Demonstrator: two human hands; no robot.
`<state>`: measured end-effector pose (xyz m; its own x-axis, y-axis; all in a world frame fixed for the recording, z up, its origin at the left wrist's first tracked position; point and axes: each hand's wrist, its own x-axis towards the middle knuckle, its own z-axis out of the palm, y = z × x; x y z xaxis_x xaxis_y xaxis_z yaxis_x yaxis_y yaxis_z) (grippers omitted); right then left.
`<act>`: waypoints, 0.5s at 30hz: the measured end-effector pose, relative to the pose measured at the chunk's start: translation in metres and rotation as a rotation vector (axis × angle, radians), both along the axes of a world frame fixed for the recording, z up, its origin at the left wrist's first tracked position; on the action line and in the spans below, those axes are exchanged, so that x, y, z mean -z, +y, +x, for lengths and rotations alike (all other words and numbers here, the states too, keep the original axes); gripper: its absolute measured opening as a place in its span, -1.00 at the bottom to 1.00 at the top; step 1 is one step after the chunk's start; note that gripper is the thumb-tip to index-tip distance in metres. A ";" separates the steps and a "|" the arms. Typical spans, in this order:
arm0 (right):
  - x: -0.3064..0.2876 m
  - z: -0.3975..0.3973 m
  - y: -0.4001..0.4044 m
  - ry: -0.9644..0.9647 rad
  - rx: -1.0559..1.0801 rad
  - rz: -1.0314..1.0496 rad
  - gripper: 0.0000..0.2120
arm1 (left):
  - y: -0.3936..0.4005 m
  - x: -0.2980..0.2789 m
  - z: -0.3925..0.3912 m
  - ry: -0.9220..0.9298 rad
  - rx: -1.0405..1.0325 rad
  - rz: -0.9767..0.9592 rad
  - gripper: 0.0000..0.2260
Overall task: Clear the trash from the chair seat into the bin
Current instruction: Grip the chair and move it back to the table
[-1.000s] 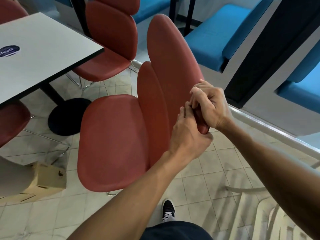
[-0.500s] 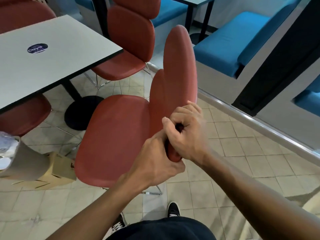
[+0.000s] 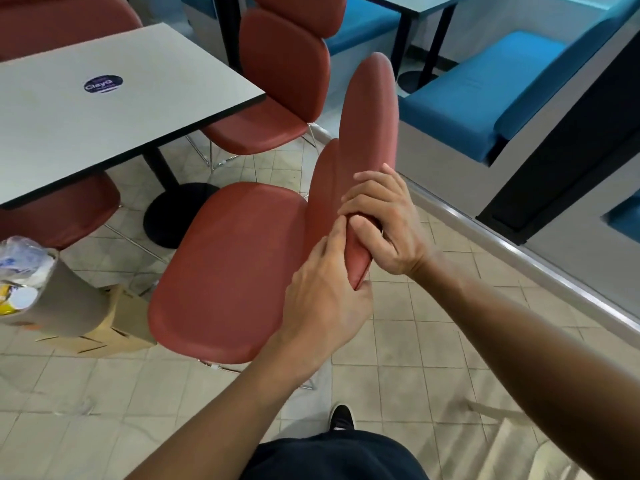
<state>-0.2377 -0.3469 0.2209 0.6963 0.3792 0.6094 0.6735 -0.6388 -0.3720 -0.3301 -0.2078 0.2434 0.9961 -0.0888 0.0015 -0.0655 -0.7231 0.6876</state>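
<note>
A red chair stands in front of me, its bare seat [image 3: 228, 271] showing no trash. My right hand [image 3: 384, 223] grips the near edge of the chair's upper backrest pad [image 3: 370, 133], fingers curled over it. My left hand [image 3: 325, 299] holds the same pad just below, thumb side pressed against its lower end. A grey bin [image 3: 59, 306] stands at the left on the floor, with plastic wrappers and paper trash [image 3: 17, 271] inside it.
A grey table [image 3: 104, 109] with a round sticker stands at the left, with more red chairs [image 3: 277, 81] around it. Blue benches [image 3: 485, 91] line the right. A cardboard box [image 3: 121, 323] lies beside the bin. My shoe [image 3: 341, 417] is on the tiled floor.
The chair has swung toward the table while both hands keep hold of its backrest. The bin with trash has come into view at the left.
</note>
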 end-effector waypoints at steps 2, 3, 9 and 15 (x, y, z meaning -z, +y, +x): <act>0.001 -0.001 0.007 -0.015 0.010 0.053 -0.61 | 0.005 -0.001 -0.002 -0.026 0.036 0.017 -0.27; 0.001 -0.001 0.010 -0.024 0.019 0.074 -0.60 | 0.007 -0.001 -0.002 -0.030 0.053 0.025 -0.27; 0.005 -0.003 0.021 -0.080 0.065 0.122 -0.58 | 0.022 -0.004 0.000 -0.045 0.108 0.024 -0.26; 0.006 -0.014 0.049 -0.114 0.113 0.087 -0.60 | 0.056 -0.008 -0.006 -0.029 0.112 -0.008 -0.30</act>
